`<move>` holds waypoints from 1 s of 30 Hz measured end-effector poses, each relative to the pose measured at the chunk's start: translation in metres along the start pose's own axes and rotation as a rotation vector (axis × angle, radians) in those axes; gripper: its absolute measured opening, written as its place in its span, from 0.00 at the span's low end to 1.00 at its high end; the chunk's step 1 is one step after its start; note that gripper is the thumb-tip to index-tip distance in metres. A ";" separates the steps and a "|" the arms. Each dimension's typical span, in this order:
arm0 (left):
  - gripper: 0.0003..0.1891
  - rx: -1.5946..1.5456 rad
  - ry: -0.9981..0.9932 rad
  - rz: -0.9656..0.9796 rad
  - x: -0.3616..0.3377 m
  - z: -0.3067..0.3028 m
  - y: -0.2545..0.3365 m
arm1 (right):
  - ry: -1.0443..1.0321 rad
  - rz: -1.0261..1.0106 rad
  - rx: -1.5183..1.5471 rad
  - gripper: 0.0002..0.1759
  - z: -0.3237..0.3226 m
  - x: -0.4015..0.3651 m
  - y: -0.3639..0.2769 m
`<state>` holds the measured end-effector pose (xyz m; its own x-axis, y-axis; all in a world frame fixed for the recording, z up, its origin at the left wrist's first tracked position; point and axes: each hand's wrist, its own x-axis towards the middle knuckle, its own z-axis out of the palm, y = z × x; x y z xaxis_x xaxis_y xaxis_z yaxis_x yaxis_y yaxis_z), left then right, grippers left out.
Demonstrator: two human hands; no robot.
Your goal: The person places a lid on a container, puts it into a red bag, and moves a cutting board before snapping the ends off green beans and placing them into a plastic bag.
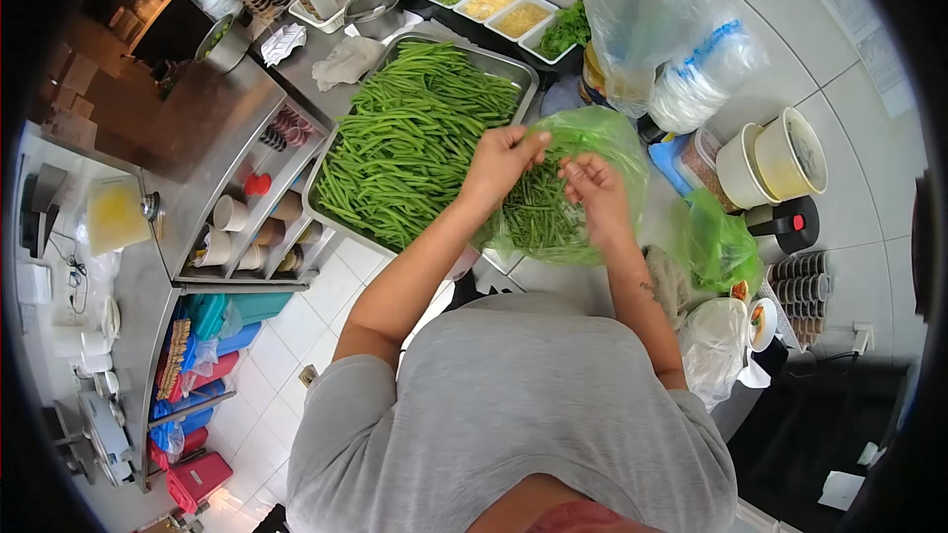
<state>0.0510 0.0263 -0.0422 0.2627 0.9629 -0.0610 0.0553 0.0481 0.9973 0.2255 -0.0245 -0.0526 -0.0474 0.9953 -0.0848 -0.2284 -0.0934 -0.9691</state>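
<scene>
A wide metal tray [323, 199] is heaped with long green beans [415, 138]. Beside it, on the right, lies an open green plastic bag [617, 138] with bean trimmings [541, 207] inside. Over the border between tray and bag, my left hand [502, 160] is closed, thumb and fingers pinched together. My right hand [596, 190] hovers above the bag, its fingers also curled into a pinch. Whatever is between the fingertips of either hand is too small to make out. A small gap separates the two hands.
White containers of chopped food [489, 3] line the back, with green herbs [565, 30] at their end. To the right stand white tubs [743, 170], a second green bag [719, 242] and stacked lids [798, 291]. A metal bowl [373, 12] sits behind the tray.
</scene>
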 end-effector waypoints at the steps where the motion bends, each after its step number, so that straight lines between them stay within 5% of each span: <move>1: 0.11 0.240 -0.034 0.012 0.000 -0.002 -0.004 | 0.042 -0.024 0.032 0.06 -0.005 0.003 0.000; 2: 0.11 0.443 -0.008 0.121 -0.008 -0.002 -0.010 | 0.060 -0.039 0.020 0.07 -0.007 0.005 -0.001; 6: 0.10 0.329 -0.133 0.269 -0.029 0.015 -0.019 | 0.119 -0.089 0.023 0.07 -0.005 0.006 -0.004; 13: 0.09 0.285 -0.029 0.027 -0.041 0.027 -0.019 | 0.147 -0.175 -0.165 0.04 0.008 -0.006 0.001; 16: 0.08 0.528 0.090 0.168 -0.047 0.037 -0.033 | -0.035 -0.669 -0.608 0.03 0.023 -0.010 -0.002; 21: 0.10 0.742 -0.121 0.045 -0.061 0.043 -0.044 | -0.087 -0.550 -0.656 0.07 0.050 0.013 -0.031; 25: 0.09 0.818 -0.278 0.274 -0.072 0.048 -0.050 | -0.101 -0.558 -0.703 0.10 0.063 0.078 -0.051; 27: 0.11 0.879 -0.325 0.269 -0.073 0.043 -0.042 | -0.125 -0.677 -0.697 0.09 0.070 0.092 -0.063; 30: 0.13 0.957 -0.273 0.269 -0.067 0.026 -0.033 | -0.172 -0.599 -0.663 0.10 0.050 0.089 -0.057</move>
<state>0.0564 -0.0463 -0.0717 0.5829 0.8119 0.0329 0.6751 -0.5064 0.5364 0.1857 0.0677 0.0069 -0.2572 0.8497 0.4602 0.3422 0.5255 -0.7789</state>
